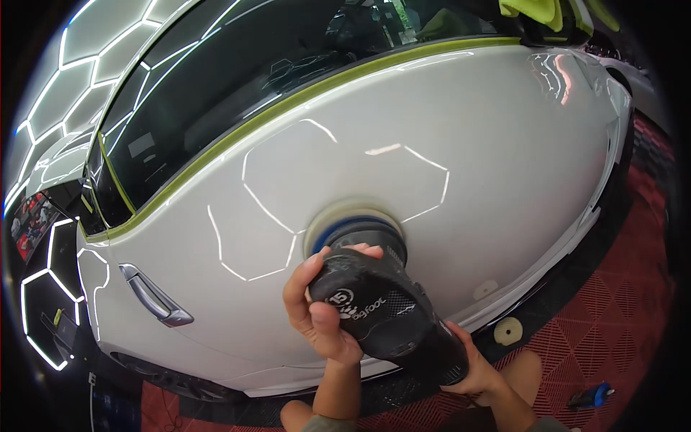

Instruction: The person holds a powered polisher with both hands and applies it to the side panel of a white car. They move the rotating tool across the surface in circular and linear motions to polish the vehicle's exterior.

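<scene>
A black car polisher (381,309) with "bigfoot" and "15" on its head is gripped by both hands. My left hand (324,309) curls round its front head, fingertips over the top. My right hand (475,367) is closed round the rear of the body; part of its grip is hidden beneath the machine. The pale foam pad (317,219) on a blue backing plate rests against the white car door (504,144).
Green masking tape (281,111) edges the window. A chrome door handle (155,295) sits at left. A round cream pad (508,331) lies by the sill. A blue-and-black object (592,396) rests on the red floor tiles (576,345). A yellow-green cloth (533,11) hangs at the mirror.
</scene>
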A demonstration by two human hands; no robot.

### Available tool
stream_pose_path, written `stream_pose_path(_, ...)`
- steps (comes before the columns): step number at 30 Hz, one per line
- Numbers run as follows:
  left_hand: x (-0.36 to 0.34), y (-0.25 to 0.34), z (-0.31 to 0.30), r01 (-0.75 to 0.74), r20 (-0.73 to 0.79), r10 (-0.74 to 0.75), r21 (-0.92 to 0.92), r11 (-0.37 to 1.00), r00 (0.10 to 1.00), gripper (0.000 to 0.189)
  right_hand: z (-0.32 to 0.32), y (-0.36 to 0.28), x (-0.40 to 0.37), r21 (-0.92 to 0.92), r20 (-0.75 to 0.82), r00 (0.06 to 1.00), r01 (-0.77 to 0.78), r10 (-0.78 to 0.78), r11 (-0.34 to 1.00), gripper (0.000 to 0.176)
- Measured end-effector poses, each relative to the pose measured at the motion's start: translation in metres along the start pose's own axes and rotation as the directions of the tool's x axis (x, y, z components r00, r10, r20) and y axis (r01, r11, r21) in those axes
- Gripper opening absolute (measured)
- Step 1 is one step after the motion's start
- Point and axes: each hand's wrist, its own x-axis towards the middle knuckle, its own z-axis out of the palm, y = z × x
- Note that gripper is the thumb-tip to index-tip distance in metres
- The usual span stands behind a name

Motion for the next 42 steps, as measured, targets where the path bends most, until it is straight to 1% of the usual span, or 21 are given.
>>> stream_pose_path(1,0.002,0.001,0.015,0.044,0.051,-0.041,-0.052,0.998,0.998,0.051,-0.012,0.003,-0.006,0.02,-0.009,1.0,-0.002,0.002,1.0,0.113)
stream_pose_path(4,0.005,-0.011,0.056,0.146,0.131,-0.116,-0.249,0.957,0.984,0.048,-0.039,0.0,-0.015,-0.033,-0.095,0.994,0.055,-0.058,0.998,0.116)
stream_pose_path(6,0.009,-0.027,0.077,0.15,0.194,-0.107,-0.221,0.964,0.975,0.042,-0.054,0.0,-0.022,-0.151,-0.155,0.982,0.081,-0.105,0.985,0.116)
stream_pose_path(7,0.008,-0.032,0.086,0.221,0.204,-0.184,-0.18,0.959,0.962,0.039,-0.062,0.0,-0.027,-0.208,-0.183,0.975,0.087,-0.126,0.974,0.115)
stream_pose_path(9,0.011,-0.041,0.101,0.235,0.26,-0.209,-0.074,0.969,0.943,0.039,-0.082,0.011,-0.036,-0.127,-0.184,0.983,-0.025,0.001,0.992,0.112)
stream_pose_path(10,0.015,-0.039,0.105,0.259,0.298,-0.236,-0.039,0.965,0.925,0.038,-0.082,0.014,-0.04,-0.091,-0.225,0.973,-0.067,0.045,0.994,0.11)
stream_pose_path(12,0.024,-0.029,0.108,0.196,0.312,-0.192,0.019,0.98,0.93,0.037,-0.075,0.008,-0.043,-0.008,-0.304,0.944,-0.141,0.132,0.99,0.105)
stream_pose_path(13,0.028,-0.025,0.105,0.168,0.314,-0.175,0.049,0.985,0.933,0.037,-0.071,0.007,-0.044,0.013,-0.312,0.934,-0.178,0.174,0.984,0.105)
stream_pose_path(16,0.033,-0.019,0.076,0.098,0.267,-0.104,0.037,0.995,0.958,0.037,-0.046,-0.008,-0.036,-0.022,-0.303,0.926,-0.242,0.224,0.97,0.105)
stream_pose_path(19,0.037,-0.006,0.028,0.103,0.233,-0.096,-0.016,0.995,0.968,0.039,-0.02,-0.005,-0.021,-0.119,-0.204,0.958,-0.228,0.201,0.966,0.105)
stream_pose_path(22,0.041,0.012,-0.032,0.127,0.216,-0.113,-0.052,0.991,0.97,0.041,0.03,-0.019,0.002,-0.117,-0.128,0.98,-0.165,0.15,0.979,0.108)
stream_pose_path(25,0.047,0.03,-0.082,0.095,0.173,-0.061,-0.194,0.976,0.983,0.043,0.076,-0.013,0.024,-0.145,-0.048,0.999,-0.026,0.019,0.989,0.112)
stream_pose_path(26,0.047,0.038,-0.097,0.078,0.142,-0.05,-0.198,0.977,0.989,0.045,0.09,-0.008,0.029,-0.161,-0.022,0.999,0.033,-0.037,0.986,0.114)
stream_pose_path(28,0.05,0.053,-0.127,0.044,0.102,-0.022,-0.216,0.975,0.995,0.05,0.124,-0.01,0.043,-0.085,0.03,0.997,0.067,-0.065,0.994,0.115)
stream_pose_path(29,0.05,0.061,-0.14,0.049,0.056,-0.039,-0.202,0.978,0.998,0.054,0.14,-0.011,0.05,-0.046,0.045,0.995,0.09,-0.088,0.995,0.116)
stream_pose_path(30,0.049,0.068,-0.153,0.057,0.007,-0.057,-0.192,0.98,0.998,0.059,0.152,-0.009,0.055,-0.08,0.083,0.992,0.1,-0.094,0.992,0.116)
stream_pose_path(32,0.05,0.072,-0.185,-0.049,-0.052,0.048,-0.031,0.998,0.998,0.063,0.173,-0.007,0.063,-0.158,0.166,0.982,0.116,-0.089,0.981,0.115)
stream_pose_path(33,0.051,0.077,-0.198,-0.056,-0.073,0.056,-0.008,0.998,0.996,0.063,0.184,-0.008,0.067,-0.219,0.182,0.975,0.164,-0.125,0.962,0.115)
stream_pose_path(38,0.047,0.094,-0.259,-0.087,-0.142,0.102,0.105,0.991,0.985,0.061,0.231,-0.014,0.083,-0.223,0.241,0.962,0.182,-0.126,0.958,0.109)
stream_pose_path(41,0.049,0.101,-0.28,-0.108,-0.125,0.107,-0.007,0.994,0.986,0.058,0.247,-0.014,0.089,-0.177,0.269,0.957,0.164,-0.113,0.971,0.109)
stream_pose_path(42,0.049,0.103,-0.279,-0.089,-0.164,0.084,-0.025,0.996,0.983,0.057,0.25,-0.016,0.09,-0.161,0.276,0.957,0.138,-0.089,0.977,0.109)
